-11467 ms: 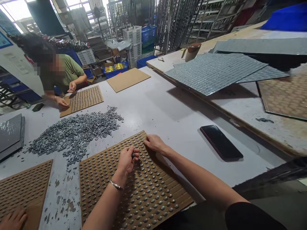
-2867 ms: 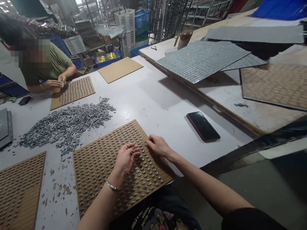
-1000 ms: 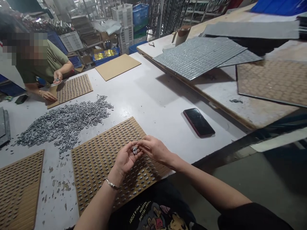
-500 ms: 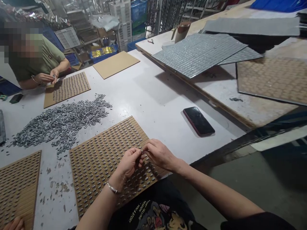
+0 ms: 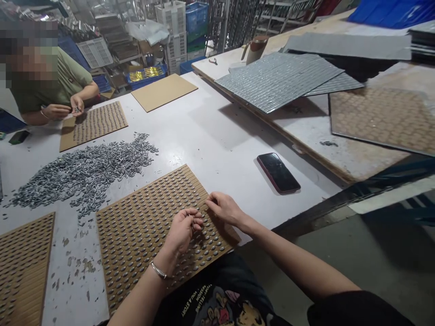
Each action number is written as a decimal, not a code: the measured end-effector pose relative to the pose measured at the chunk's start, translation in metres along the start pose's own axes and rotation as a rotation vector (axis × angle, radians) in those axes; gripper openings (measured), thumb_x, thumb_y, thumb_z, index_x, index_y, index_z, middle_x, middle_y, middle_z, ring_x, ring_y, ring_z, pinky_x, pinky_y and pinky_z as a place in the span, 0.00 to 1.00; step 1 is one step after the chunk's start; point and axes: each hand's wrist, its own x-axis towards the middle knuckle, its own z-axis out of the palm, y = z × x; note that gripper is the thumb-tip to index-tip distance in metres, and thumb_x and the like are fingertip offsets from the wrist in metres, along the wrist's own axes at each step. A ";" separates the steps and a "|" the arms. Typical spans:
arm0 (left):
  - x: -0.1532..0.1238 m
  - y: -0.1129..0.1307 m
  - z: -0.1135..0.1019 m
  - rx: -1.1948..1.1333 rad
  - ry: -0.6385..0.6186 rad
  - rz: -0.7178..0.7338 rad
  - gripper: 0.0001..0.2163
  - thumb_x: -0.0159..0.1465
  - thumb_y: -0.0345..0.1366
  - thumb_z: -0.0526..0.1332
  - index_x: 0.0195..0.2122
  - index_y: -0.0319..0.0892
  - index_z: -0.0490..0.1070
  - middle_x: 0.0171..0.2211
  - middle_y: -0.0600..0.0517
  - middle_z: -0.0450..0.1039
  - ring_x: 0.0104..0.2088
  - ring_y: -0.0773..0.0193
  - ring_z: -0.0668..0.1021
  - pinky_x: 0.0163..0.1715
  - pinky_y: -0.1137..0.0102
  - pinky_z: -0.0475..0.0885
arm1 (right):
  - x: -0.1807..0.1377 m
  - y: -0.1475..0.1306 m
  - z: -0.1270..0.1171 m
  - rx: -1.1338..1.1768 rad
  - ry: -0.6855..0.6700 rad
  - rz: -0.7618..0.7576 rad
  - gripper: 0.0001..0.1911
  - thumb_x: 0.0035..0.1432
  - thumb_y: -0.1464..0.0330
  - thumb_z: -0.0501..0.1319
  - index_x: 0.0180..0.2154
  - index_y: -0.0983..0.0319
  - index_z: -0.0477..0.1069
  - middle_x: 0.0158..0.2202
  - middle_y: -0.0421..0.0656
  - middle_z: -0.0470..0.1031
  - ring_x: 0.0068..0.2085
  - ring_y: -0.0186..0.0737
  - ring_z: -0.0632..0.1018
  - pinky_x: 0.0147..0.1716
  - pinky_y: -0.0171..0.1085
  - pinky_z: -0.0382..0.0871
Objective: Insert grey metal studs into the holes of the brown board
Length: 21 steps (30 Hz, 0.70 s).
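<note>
A brown perforated board (image 5: 142, 226) lies in front of me, many of its oval holes filled with small grey metal pieces. My left hand (image 5: 182, 230), a bracelet on its wrist, hovers over the board's right part with fingers curled around something I cannot make out. My right hand (image 5: 224, 209) rests at the board's right edge, fingertips pinched down on its surface. A heap of loose grey metal pieces (image 5: 81, 170) lies on the white table (image 5: 217, 136) behind the board.
A dark phone (image 5: 278, 172) lies to the right. A second perforated board (image 5: 23, 267) sits at the left. Across the table another person's hands (image 5: 63, 110) work at a board (image 5: 93, 124). A plain cardboard sheet (image 5: 165, 92) and grey panels (image 5: 278, 79) lie further back.
Half a second ago my two hands met at the fingertips over the board; now they have parted, and the right hand has gone down to the board's right edge.
</note>
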 end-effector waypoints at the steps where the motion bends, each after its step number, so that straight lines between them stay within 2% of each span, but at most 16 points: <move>1: -0.001 0.004 -0.001 -0.020 0.021 -0.008 0.07 0.57 0.24 0.61 0.36 0.37 0.65 0.32 0.47 0.74 0.25 0.72 0.74 0.23 0.78 0.67 | 0.006 0.001 0.001 -0.073 0.008 0.003 0.08 0.59 0.69 0.56 0.28 0.62 0.66 0.28 0.40 0.71 0.30 0.35 0.69 0.31 0.33 0.59; 7: -0.001 0.013 -0.015 -0.016 0.057 0.013 0.08 0.59 0.28 0.63 0.34 0.39 0.61 0.36 0.41 0.76 0.27 0.67 0.77 0.24 0.75 0.70 | 0.018 -0.003 0.010 -0.259 -0.039 0.035 0.09 0.60 0.70 0.56 0.27 0.61 0.66 0.31 0.41 0.72 0.32 0.35 0.70 0.30 0.33 0.55; 13: 0.006 0.011 -0.019 -0.037 0.027 0.017 0.13 0.53 0.31 0.69 0.38 0.34 0.71 0.25 0.53 0.71 0.22 0.74 0.71 0.19 0.79 0.66 | 0.024 -0.001 0.012 -0.304 -0.041 0.073 0.06 0.59 0.70 0.57 0.29 0.61 0.66 0.31 0.42 0.72 0.32 0.37 0.70 0.30 0.33 0.56; 15: 0.006 0.011 -0.017 -0.064 0.019 -0.001 0.14 0.51 0.31 0.70 0.38 0.34 0.72 0.25 0.53 0.71 0.23 0.74 0.72 0.22 0.79 0.67 | 0.022 -0.001 0.009 -0.239 -0.001 0.056 0.02 0.58 0.70 0.59 0.33 0.62 0.66 0.30 0.41 0.72 0.31 0.37 0.70 0.30 0.33 0.58; 18: 0.005 0.009 -0.012 -0.091 0.020 -0.011 0.15 0.49 0.30 0.72 0.36 0.36 0.71 0.29 0.51 0.74 0.26 0.72 0.74 0.25 0.78 0.69 | 0.010 -0.006 0.002 -0.039 0.061 -0.051 0.02 0.59 0.69 0.58 0.34 0.62 0.67 0.29 0.40 0.72 0.29 0.36 0.71 0.31 0.33 0.61; 21: 0.004 0.005 -0.005 -0.076 -0.016 -0.001 0.15 0.48 0.33 0.73 0.33 0.37 0.70 0.28 0.51 0.74 0.25 0.72 0.74 0.24 0.78 0.69 | -0.009 -0.014 -0.005 0.184 0.014 -0.173 0.07 0.61 0.66 0.56 0.35 0.62 0.70 0.30 0.41 0.74 0.31 0.36 0.73 0.32 0.34 0.64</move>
